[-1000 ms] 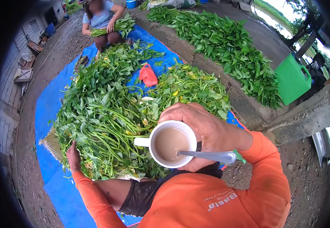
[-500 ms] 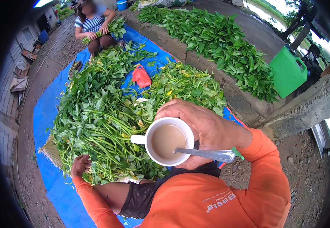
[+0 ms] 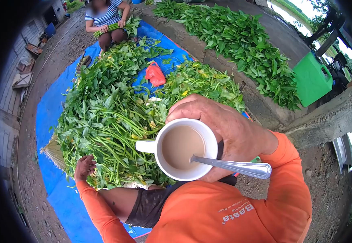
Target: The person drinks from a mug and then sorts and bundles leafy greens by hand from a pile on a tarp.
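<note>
A white mug (image 3: 211, 148) of milky brown drink is held by my right hand (image 3: 234, 127), whose fingers wrap round the side away from the handle. A metal spoon (image 3: 241, 167) stands tilted in the drink, its handle resting over the rim towards my chest. At the lower left, my left hand (image 3: 85, 167) has loosely bent fingers with gaps between them and nothing visible in it. It is beside a large heap of leafy green stems (image 3: 111, 121) on a blue tarp (image 3: 48, 121).
A red plastic bag (image 3: 155, 75) lies among the stems. Across the tarp, a seated person (image 3: 109, 16) holds a bunch of greens (image 3: 121, 27). More greens (image 3: 232, 44) line a concrete ledge to the right, near a green jerrycan (image 3: 311, 79). A straw broom (image 3: 53, 152) lies at left.
The mug looks larger and nearer to the camera, with the spoon shifted slightly right. My view has tilted down a little. My left hand has moved up slightly.
</note>
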`<state>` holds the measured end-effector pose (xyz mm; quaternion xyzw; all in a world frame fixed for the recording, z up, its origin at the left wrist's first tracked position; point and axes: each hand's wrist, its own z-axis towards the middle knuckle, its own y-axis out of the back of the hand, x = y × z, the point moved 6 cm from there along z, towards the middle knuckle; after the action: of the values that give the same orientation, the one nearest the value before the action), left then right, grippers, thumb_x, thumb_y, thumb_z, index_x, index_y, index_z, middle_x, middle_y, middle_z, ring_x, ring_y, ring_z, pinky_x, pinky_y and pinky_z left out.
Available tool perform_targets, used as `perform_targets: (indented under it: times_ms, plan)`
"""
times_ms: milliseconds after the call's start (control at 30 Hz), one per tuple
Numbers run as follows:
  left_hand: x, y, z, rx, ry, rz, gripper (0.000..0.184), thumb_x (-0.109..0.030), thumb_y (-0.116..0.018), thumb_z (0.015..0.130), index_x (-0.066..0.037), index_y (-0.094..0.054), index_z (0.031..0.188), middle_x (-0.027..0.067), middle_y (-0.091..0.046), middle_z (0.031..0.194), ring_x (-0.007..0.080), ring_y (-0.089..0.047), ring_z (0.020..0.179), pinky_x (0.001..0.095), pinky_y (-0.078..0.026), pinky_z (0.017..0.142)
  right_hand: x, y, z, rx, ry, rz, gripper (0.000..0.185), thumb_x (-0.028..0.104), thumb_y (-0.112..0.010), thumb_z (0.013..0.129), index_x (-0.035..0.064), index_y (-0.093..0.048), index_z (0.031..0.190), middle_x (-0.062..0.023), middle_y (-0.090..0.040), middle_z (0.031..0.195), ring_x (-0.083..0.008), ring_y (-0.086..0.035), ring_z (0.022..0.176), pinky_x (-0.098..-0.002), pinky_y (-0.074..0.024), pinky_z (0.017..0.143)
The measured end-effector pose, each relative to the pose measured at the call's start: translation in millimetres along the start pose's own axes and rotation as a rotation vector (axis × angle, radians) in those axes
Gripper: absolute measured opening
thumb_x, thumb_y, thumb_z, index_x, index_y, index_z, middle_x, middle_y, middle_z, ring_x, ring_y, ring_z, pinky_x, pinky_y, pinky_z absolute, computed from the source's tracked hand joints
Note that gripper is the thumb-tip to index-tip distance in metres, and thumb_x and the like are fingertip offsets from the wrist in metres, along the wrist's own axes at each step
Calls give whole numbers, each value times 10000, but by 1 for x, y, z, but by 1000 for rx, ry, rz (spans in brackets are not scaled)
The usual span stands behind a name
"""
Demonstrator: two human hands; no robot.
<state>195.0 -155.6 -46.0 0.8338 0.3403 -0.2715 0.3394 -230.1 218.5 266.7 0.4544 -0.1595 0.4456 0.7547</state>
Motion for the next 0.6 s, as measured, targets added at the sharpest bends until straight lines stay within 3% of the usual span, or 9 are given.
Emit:
perform_targets:
  times_ms: [200,367,467,500,567,600]
  plan:
    - [-1,-1,-2,-6,-9,25,461,-501,-739,970,-110,-687,1207,14,-721,954,117,-669,765,302,-525,673,15,-2,16,-11,199,25,909,321,-971,709,-38,-535,1421,-211,-664,1283,-386,-665,1163,-506,-532,992]
    - [3,2,3,1,-12,18,466,-496,-746,958,-106,-687,1207,23,-732,966,136,-683,777,312,-537,684,29,-6,38,105,195,109,499,263,-860,849,-106,-692,1139,-242,-701,1127,-353,-718,1015,-443,-583,845]
    - [1,1,2,-16,-5,40,471,-494,-751,955,-107,-686,1214,22,-734,965,138,-685,778,319,-542,688,48,-12,58,58,164,120,278,132,-823,850,-80,-726,1001,-229,-716,1035,-303,-745,836,-394,-590,756]
    - [3,2,4,-11,-9,39,483,-490,-752,955,-101,-683,1233,23,-734,977,141,-682,781,323,-544,693,51,-22,50,-95,162,160,235,102,-817,840,-67,-729,977,-224,-717,1022,-296,-745,804,-388,-589,755]
    - [4,2,5,-4,-5,36,497,-487,-751,957,-97,-680,1257,25,-734,985,141,-679,784,322,-544,695,54,-26,49,-184,144,129,167,67,-813,827,-22,-726,937,-185,-727,1003,-275,-745,770,-391,-588,763]
    - [4,3,5,0,-5,35,504,-485,-750,958,-95,-678,1269,26,-734,990,141,-678,786,322,-544,696,61,-23,55,-121,130,57,147,61,-816,822,9,-720,922,-151,-735,995,-261,-746,766,-401,-587,773]
